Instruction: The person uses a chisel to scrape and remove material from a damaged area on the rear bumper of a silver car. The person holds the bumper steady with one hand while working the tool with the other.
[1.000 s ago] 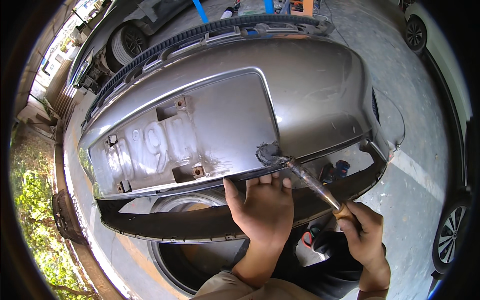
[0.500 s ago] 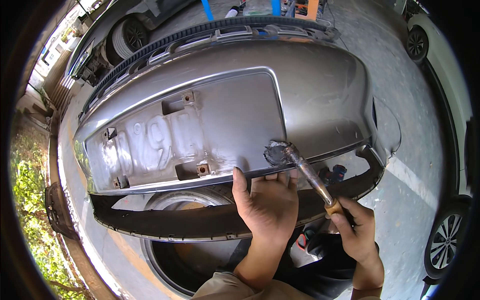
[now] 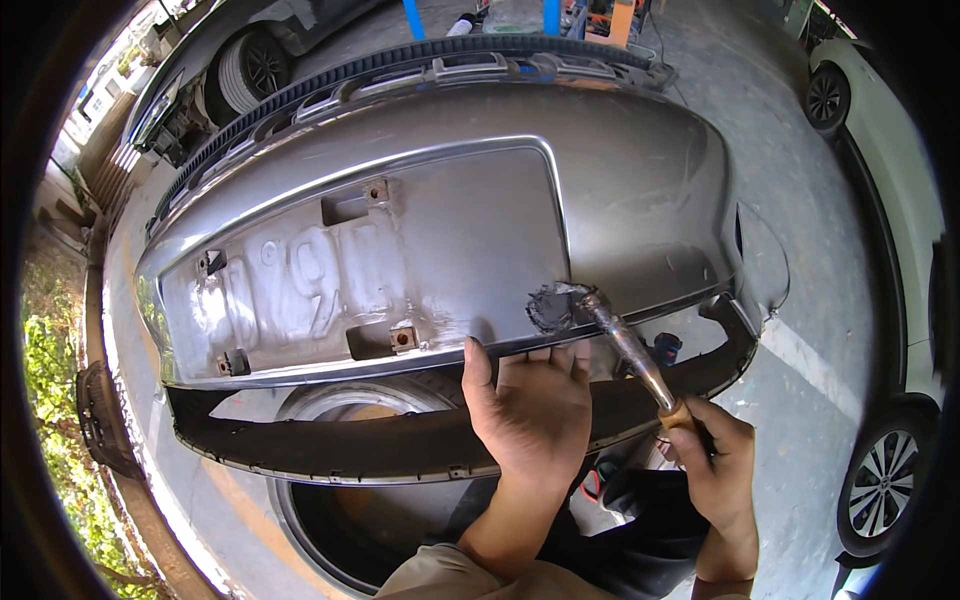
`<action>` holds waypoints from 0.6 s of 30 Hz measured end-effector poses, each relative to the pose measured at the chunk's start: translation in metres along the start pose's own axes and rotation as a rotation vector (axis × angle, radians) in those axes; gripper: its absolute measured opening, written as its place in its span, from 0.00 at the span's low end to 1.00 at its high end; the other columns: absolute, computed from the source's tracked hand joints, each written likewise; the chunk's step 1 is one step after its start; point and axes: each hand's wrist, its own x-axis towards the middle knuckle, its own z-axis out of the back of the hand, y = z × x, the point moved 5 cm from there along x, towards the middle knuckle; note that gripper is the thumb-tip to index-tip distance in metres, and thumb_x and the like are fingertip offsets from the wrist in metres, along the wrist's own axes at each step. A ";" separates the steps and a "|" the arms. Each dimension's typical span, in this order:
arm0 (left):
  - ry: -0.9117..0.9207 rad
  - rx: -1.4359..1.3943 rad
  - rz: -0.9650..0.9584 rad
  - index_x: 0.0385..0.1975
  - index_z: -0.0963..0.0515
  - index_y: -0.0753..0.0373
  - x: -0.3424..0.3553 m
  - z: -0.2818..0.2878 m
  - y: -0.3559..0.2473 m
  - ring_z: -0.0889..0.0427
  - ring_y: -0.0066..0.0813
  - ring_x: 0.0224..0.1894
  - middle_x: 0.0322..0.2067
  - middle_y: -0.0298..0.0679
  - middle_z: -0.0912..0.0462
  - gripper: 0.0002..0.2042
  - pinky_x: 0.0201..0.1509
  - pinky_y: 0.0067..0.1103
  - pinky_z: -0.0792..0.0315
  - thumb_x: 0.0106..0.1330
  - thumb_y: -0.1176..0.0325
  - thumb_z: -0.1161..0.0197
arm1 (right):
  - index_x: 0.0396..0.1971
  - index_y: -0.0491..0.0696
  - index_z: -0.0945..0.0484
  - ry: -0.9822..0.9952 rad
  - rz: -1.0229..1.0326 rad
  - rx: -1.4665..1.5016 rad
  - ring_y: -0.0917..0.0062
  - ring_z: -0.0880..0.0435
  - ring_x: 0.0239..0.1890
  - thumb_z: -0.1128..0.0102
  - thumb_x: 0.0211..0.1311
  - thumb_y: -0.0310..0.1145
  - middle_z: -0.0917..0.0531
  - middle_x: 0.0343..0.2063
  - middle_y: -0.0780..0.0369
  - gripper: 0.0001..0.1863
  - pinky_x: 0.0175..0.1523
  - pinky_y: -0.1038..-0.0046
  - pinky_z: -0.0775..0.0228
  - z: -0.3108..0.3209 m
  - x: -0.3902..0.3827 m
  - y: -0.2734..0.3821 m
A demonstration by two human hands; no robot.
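A silver car bumper (image 3: 645, 170) lies across the view, with a recessed plate panel (image 3: 470, 230) bearing faint embossed shapes. My right hand (image 3: 715, 465) grips a metal iron (image 3: 640, 355) by its wooden handle. The iron's blackened head reaches a dark, rough patch (image 3: 548, 308) at the panel's lower corner. My left hand (image 3: 530, 410) is palm up with fingers stretched out, their tips at the underside of the bumper's lower edge near that patch. A black trim piece (image 3: 320, 440) runs behind both hands.
A large tyre (image 3: 310, 520) lies below the bumper, and a dark power tool (image 3: 665, 350) shows through the gap. A car (image 3: 885, 220) stands at right, another car's wheel (image 3: 255, 75) at upper left. Blue posts (image 3: 550, 18) stand behind; greenery (image 3: 45, 420) borders the left.
Since a second ago the iron's head has moved slightly right along the panel's lower corner, and my left hand has shifted a little right. The view has shifted slightly too.
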 end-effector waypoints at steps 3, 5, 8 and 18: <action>0.006 -0.018 -0.011 0.52 0.21 0.56 0.000 -0.001 0.000 0.27 0.31 0.63 0.54 0.33 0.17 0.28 0.75 0.33 0.46 0.66 0.38 0.34 | 0.49 0.36 0.20 -0.048 0.041 -0.086 0.78 0.18 0.28 0.32 0.66 0.23 0.15 0.27 0.56 0.14 0.35 0.76 0.26 0.010 0.001 -0.004; 0.013 -0.024 -0.023 0.51 0.20 0.56 -0.001 -0.002 0.002 0.26 0.31 0.63 0.53 0.33 0.16 0.27 0.75 0.33 0.46 0.66 0.39 0.34 | 0.48 0.37 0.19 -0.159 0.248 -0.226 0.71 0.16 0.28 0.30 0.62 0.22 0.16 0.30 0.56 0.15 0.33 0.73 0.25 0.017 0.001 0.005; 0.029 -0.040 -0.022 0.49 0.19 0.56 -0.001 0.002 0.003 0.24 0.31 0.61 0.50 0.33 0.15 0.26 0.75 0.33 0.45 0.66 0.39 0.34 | 0.47 0.43 0.18 -0.338 0.612 -0.499 0.62 0.17 0.31 0.26 0.54 0.22 0.16 0.37 0.57 0.19 0.36 0.68 0.26 0.022 0.002 0.024; -0.009 -0.066 -0.030 0.44 0.19 0.60 -0.005 -0.004 0.001 0.23 0.32 0.58 0.47 0.35 0.15 0.29 0.75 0.34 0.45 0.67 0.35 0.37 | 0.43 0.47 0.18 -0.509 0.810 -0.698 0.66 0.19 0.36 0.22 0.49 0.23 0.17 0.39 0.60 0.19 0.40 0.66 0.31 0.012 0.006 0.013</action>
